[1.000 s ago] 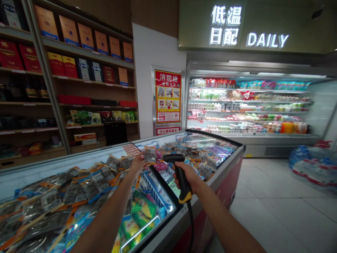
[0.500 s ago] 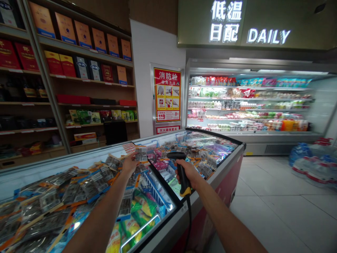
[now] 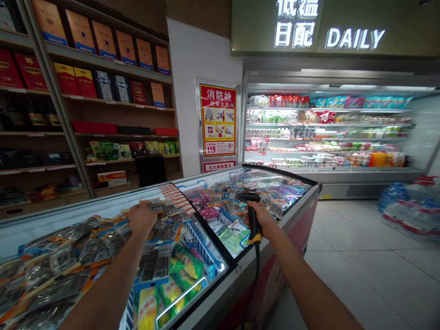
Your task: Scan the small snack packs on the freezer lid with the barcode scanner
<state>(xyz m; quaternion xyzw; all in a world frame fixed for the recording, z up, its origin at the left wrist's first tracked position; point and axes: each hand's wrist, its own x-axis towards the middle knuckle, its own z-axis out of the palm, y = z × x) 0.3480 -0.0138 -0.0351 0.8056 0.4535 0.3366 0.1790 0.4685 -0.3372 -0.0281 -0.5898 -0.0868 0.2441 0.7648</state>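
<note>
My right hand (image 3: 263, 216) is wrapped round the handle of a black and yellow barcode scanner (image 3: 254, 222), held over the right part of the chest freezer (image 3: 220, 282). The scanner's head points left and its cable hangs down in front. Over the left part, my left hand (image 3: 141, 217) rests at the pile of small flat clear packets (image 3: 118, 238) with blue and orange edges. Its fingers are curled and largely hidden, so what they grip does not show. A few more packets (image 3: 168, 208) lie just right of it on the glass.
Green and yellow bags (image 3: 185, 270) and a blue basket (image 3: 202, 243) show under the glass. Boxed goods fill the shelves (image 3: 113, 103) at left. A lit open chiller (image 3: 326, 142) stands behind, and bottled water packs (image 3: 409, 211) sit on the floor at right.
My left hand has moved left from a packet beside the scanner to the pile. My right hand has shifted slightly right with the scanner. The view has tilted a little downward.
</note>
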